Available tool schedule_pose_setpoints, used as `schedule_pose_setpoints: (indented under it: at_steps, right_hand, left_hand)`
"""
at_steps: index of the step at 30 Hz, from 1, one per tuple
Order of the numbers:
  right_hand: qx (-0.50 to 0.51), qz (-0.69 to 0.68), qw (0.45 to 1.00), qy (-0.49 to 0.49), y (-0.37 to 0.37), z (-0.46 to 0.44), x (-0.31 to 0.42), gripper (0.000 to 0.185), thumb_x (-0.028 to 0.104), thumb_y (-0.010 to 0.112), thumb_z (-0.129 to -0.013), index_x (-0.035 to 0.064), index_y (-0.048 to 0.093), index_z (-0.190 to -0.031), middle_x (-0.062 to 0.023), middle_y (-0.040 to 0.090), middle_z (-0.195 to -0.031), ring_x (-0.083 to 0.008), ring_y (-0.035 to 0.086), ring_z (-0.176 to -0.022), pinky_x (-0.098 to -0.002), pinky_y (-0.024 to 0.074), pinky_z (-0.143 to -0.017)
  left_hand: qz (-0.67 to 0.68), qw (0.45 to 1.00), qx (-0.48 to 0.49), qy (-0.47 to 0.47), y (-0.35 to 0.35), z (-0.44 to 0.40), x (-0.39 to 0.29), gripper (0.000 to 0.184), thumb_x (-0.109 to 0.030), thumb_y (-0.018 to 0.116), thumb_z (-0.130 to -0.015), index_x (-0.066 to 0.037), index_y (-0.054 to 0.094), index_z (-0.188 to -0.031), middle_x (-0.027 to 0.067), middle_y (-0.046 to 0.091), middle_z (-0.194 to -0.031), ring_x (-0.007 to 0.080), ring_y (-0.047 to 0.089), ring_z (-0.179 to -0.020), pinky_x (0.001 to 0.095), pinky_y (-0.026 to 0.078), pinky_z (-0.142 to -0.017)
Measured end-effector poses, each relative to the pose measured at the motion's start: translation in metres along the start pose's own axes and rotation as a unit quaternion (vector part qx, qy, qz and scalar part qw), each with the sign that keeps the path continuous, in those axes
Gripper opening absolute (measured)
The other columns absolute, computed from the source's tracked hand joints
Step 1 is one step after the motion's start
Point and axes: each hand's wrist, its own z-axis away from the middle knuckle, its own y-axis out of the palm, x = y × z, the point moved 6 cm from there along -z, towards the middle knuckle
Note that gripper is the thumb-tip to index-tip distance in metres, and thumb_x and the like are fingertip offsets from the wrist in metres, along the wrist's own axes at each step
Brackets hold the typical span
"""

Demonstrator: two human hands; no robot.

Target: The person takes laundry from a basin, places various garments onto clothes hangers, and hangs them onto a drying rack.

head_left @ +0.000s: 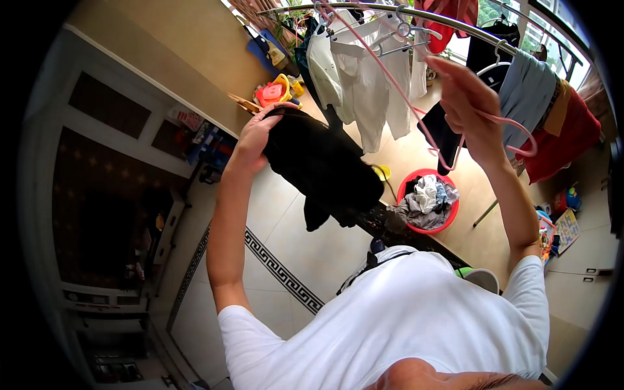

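My left hand point(257, 138) is raised at the upper middle, its fingers closed on the edge of a black garment point(325, 162) that hangs down to the right. On the other side my right hand point(469, 107) is lifted, its fingers curled round a pink hanger point(520, 125), whose thin frame reaches up and to the left. The hanger and the black garment are apart. Below them, on the floor, a red basin point(448, 222) holds crumpled grey and white clothes point(427, 203).
A curved metal rail point(370, 6) spans the top, bearing white clothes point(364, 78), a light blue cloth point(530, 88) and a red cloth point(572, 133). A green-and-white bucket point(483, 279) stands lower right. A television cabinet point(166, 240) is at left.
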Motion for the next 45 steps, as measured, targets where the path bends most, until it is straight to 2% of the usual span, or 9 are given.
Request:
schedule_pose_setpoints:
  at_steps: [7, 12, 24, 29, 30, 36, 39, 43, 45]
  right_hand:
    - [0.004, -0.349, 0.934, -0.076, 0.044, 0.03, 0.05, 0.037, 0.02, 0.044, -0.101, -0.0066, 0.044, -0.127, 0.0037, 0.037, -0.064, -0.0001, 0.024, -0.044, -0.0188, 0.0179, -0.039]
    - [0.0, -0.373, 0.925, -0.067, 0.069, 0.044, 0.046, 0.036, 0.018, 0.046, -0.101, -0.0058, 0.045, -0.127, 0.0025, 0.041, -0.067, -0.0006, 0.027, -0.047, -0.0189, 0.0228, -0.042]
    - [0.05, -0.149, 0.978, -0.136, 0.1, 0.047, -0.009, 0.021, 0.002, 0.057, -0.092, -0.0004, 0.063, -0.111, -0.0057, 0.067, -0.085, -0.0077, 0.051, -0.063, -0.0226, 0.0376, -0.054]
    - [0.072, -0.086, 0.993, 0.026, 0.097, 0.044, -0.062, 0.023, 0.008, 0.06, -0.093, 0.0091, 0.067, -0.115, -0.0021, 0.068, -0.089, -0.0041, 0.051, -0.07, -0.0208, 0.0377, -0.057]
    - [0.077, -0.071, 0.994, 0.01, 0.092, 0.038, -0.06, 0.023, 0.008, 0.06, -0.093, 0.0094, 0.067, -0.114, -0.0028, 0.069, -0.091, -0.0045, 0.053, -0.071, -0.0207, 0.0392, -0.058]
    - [0.218, 0.072, 0.973, 0.002, 0.075, -0.004, -0.036, 0.023, 0.016, 0.058, -0.095, 0.0113, 0.069, -0.115, -0.0093, 0.071, -0.102, -0.0169, 0.067, -0.089, -0.027, 0.0542, -0.072]
    - [0.268, 0.119, 0.956, -0.03, 0.078, -0.014, -0.037, 0.025, 0.017, 0.059, -0.094, 0.0132, 0.067, -0.118, -0.0057, 0.071, -0.101, -0.011, 0.064, -0.077, -0.0225, 0.0437, -0.054]
    - [0.321, 0.144, 0.934, -0.068, 0.085, -0.024, -0.036, 0.025, 0.018, 0.058, -0.094, 0.0124, 0.068, -0.116, -0.0072, 0.071, -0.103, -0.0184, 0.068, -0.087, -0.026, 0.0535, -0.068]
    - [0.332, 0.14, 0.933, 0.015, 0.083, -0.027, -0.041, 0.022, 0.017, 0.06, -0.093, 0.013, 0.071, -0.112, -0.0087, 0.07, -0.103, -0.0191, 0.066, -0.091, -0.0298, 0.0524, -0.078]
  left_hand:
    - [0.069, 0.996, -0.054, -0.002, -0.004, 0.004, -0.003, 0.027, -0.008, 0.038, -0.097, 0.0, 0.059, -0.111, 0.0124, 0.066, -0.105, 0.0215, 0.065, -0.094, 0.0325, 0.052, -0.086]
    - [0.068, 0.991, -0.117, 0.008, 0.007, 0.027, -0.02, 0.027, -0.01, 0.038, -0.097, 0.0, 0.058, -0.112, 0.0147, 0.065, -0.107, 0.024, 0.065, -0.096, 0.0351, 0.052, -0.089]
    - [0.114, 0.991, -0.063, 0.04, 0.025, 0.048, -0.034, 0.031, -0.017, 0.043, -0.099, -0.002, 0.058, -0.121, 0.0119, 0.063, -0.116, 0.0225, 0.062, -0.104, 0.0371, 0.051, -0.092]
    - [0.137, 0.984, -0.105, 0.036, -0.083, 0.007, -0.028, 0.028, -0.014, 0.041, -0.098, -0.001, 0.057, -0.117, 0.0127, 0.063, -0.114, 0.0256, 0.062, -0.103, 0.0403, 0.052, -0.092]
    - [0.085, 0.982, -0.168, 0.016, -0.089, 0.008, -0.02, 0.026, -0.014, 0.045, -0.097, -0.002, 0.059, -0.115, 0.0099, 0.063, -0.11, 0.0214, 0.062, -0.102, 0.0362, 0.052, -0.09]
    - [-0.371, 0.927, -0.036, 0.027, -0.086, 0.012, 0.032, 0.027, -0.021, 0.073, -0.085, -0.004, 0.066, -0.104, 0.0013, 0.063, -0.096, 0.0078, 0.054, -0.087, 0.0209, 0.041, -0.079]
    - [-0.427, 0.896, -0.062, 0.107, -0.079, 0.013, 0.028, 0.019, -0.017, 0.07, -0.087, -0.004, 0.065, -0.099, 0.0006, 0.062, -0.099, 0.008, 0.056, -0.089, 0.0214, 0.042, -0.084]
    - [-0.349, 0.931, -0.106, 0.019, -0.1, 0.007, 0.038, 0.02, -0.026, 0.063, -0.093, -0.006, 0.061, -0.095, -0.0017, 0.063, -0.085, 0.0049, 0.057, -0.081, 0.025, 0.046, -0.063]
    - [-0.347, 0.93, -0.114, 0.038, -0.097, 0.003, 0.033, 0.019, -0.027, 0.06, -0.095, -0.008, 0.059, -0.092, -0.0039, 0.06, -0.077, 0.0021, 0.055, -0.067, 0.0219, 0.042, -0.05]
